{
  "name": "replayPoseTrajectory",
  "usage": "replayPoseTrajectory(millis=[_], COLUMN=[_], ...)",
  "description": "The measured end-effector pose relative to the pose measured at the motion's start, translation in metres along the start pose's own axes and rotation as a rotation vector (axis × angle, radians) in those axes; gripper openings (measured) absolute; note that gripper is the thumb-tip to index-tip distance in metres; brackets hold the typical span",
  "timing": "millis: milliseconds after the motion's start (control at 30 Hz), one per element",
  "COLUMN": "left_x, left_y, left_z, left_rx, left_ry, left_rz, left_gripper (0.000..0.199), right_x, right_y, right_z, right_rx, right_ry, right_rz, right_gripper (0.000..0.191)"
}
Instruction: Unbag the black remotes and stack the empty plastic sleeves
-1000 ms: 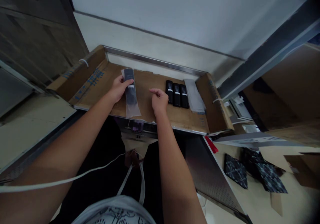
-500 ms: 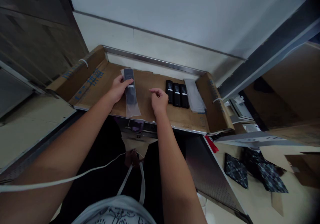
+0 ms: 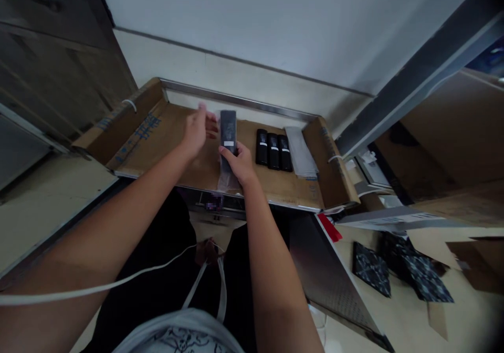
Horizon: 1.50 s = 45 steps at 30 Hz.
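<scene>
My right hand [image 3: 241, 162] grips a black remote-like item in a clear plastic sleeve [image 3: 228, 127], thumb across its face near a white label. The sleeve's lower end hangs loose toward the cardboard's front edge. Just left of it, my left hand [image 3: 197, 130] is raised with its fingers apart and holds nothing; the fingers are slightly blurred. Three black items [image 3: 273, 150] with white labels lie side by side to the right of my right hand. Beside them is a stack of clear plastic sleeves [image 3: 301, 152]. All of this is on a cardboard-lined surface [image 3: 189, 172].
Folded cardboard walls [image 3: 332, 161] rise at both ends of the surface, and a metal rail runs along its back. A white cable [image 3: 98, 288] crosses my left forearm. Dark patterned packages [image 3: 371, 267] lie on the floor at the right, near a large cardboard box [image 3: 457, 143].
The sleeved item has moved right, from my left hand to my right. My left hand has let go and opened beside it. The view has shifted slightly.
</scene>
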<state>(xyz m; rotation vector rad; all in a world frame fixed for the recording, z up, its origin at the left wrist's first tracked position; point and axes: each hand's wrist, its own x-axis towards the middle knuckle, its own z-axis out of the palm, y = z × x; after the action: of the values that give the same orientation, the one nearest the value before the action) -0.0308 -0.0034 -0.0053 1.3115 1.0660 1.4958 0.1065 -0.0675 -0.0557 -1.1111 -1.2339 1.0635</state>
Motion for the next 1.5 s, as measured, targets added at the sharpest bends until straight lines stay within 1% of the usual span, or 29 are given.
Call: replayPoseTrajectory(millis=[33, 100, 167, 267, 333, 400, 467, 533, 600, 667, 700, 733, 767, 833, 900, 1000, 1067, 1167, 1233, 1300, 1433, 1500], left_x=[0.005, 0.013, 0.017, 0.014, 0.011, 0.011, 0.014, 0.019, 0.024, 0.028, 0.029, 0.029, 0.029, 0.029, 0.029, 0.030, 0.031, 0.030, 0.027, 0.021, 0.007, 0.003], left_y=[0.001, 0.002, 0.002, 0.003, 0.005, 0.008, 0.012, 0.016, 0.021, 0.026, 0.028, 0.030, 0.031, 0.034, 0.034, 0.032, 0.030, 0.036, 0.050, 0.069, 0.109, 0.124], left_z=[-0.004, -0.015, -0.025, -0.034, -0.035, -0.034, -0.032, -0.029, -0.025, -0.021, -0.019, -0.017, -0.015, -0.013, -0.013, -0.016, -0.018, -0.018, -0.014, -0.008, 0.002, 0.004], left_rx=[0.031, 0.126, 0.240, 0.365, 0.391, 0.358, 0.297, 0.228, 0.177, 0.129, 0.112, 0.104, 0.105, 0.127, 0.141, 0.148, 0.199, 0.308, 0.377, 0.444, 0.642, 0.720], left_ry=[0.063, 0.179, 0.221, 0.153, 0.091, 0.045, 0.025, 0.026, 0.007, -0.089, -0.149, -0.200, -0.223, -0.207, -0.188, -0.249, -0.278, -0.256, -0.226, -0.221, -0.298, -0.301], left_rz=[0.034, 0.110, 0.154, 0.133, 0.093, 0.058, 0.008, -0.070, -0.161, -0.204, -0.194, -0.165, -0.123, -0.047, -0.027, -0.021, 0.028, 0.136, 0.225, 0.333, 0.561, 0.658], left_gripper=[0.057, 0.058, 0.055, 0.051, 0.046, 0.042, 0.041, 0.036, 0.027, 0.026, 0.028, 0.031, 0.032, 0.028, 0.024, 0.026, 0.028, 0.023, 0.018, 0.014, 0.010, 0.012], right_x=[0.001, 0.002, 0.003, 0.003, 0.003, 0.002, 0.002, 0.001, 0.000, -0.001, -0.001, -0.002, -0.002, -0.003, -0.003, -0.004, -0.005, -0.005, -0.004, -0.002, 0.002, 0.003], right_y=[0.001, 0.003, 0.004, 0.005, 0.005, 0.004, 0.003, 0.002, 0.002, 0.001, 0.001, 0.000, 0.000, -0.002, -0.003, -0.005, -0.006, -0.007, -0.006, -0.005, -0.002, 0.000], right_z=[0.000, 0.000, 0.001, 0.000, 0.000, 0.000, 0.000, 0.000, 0.000, 0.000, 0.000, 0.000, 0.000, 0.001, 0.001, 0.001, 0.001, 0.000, 0.000, 0.000, 0.001, 0.002], right_rx=[-0.001, -0.023, -0.064, -0.105, -0.117, -0.130, -0.138, -0.134, -0.124, -0.108, -0.099, -0.089, -0.080, -0.064, -0.050, -0.029, -0.027, -0.048, -0.072, -0.091, -0.129, -0.152], right_ry=[0.014, 0.037, 0.055, 0.070, 0.073, 0.077, 0.079, 0.073, 0.055, 0.031, 0.018, 0.005, -0.007, -0.020, -0.022, -0.019, -0.017, -0.001, 0.019, 0.043, 0.087, 0.106], right_rz=[0.009, 0.002, -0.032, -0.071, -0.077, -0.082, -0.086, -0.089, -0.091, -0.093, -0.092, -0.090, -0.087, -0.082, -0.076, -0.075, -0.077, -0.081, -0.087, -0.102, -0.163, -0.181], right_gripper=[0.028, 0.029, 0.029, 0.029, 0.028, 0.028, 0.027, 0.026, 0.026, 0.026, 0.027, 0.027, 0.028, 0.030, 0.032, 0.034, 0.035, 0.036, 0.035, 0.035, 0.033, 0.031])
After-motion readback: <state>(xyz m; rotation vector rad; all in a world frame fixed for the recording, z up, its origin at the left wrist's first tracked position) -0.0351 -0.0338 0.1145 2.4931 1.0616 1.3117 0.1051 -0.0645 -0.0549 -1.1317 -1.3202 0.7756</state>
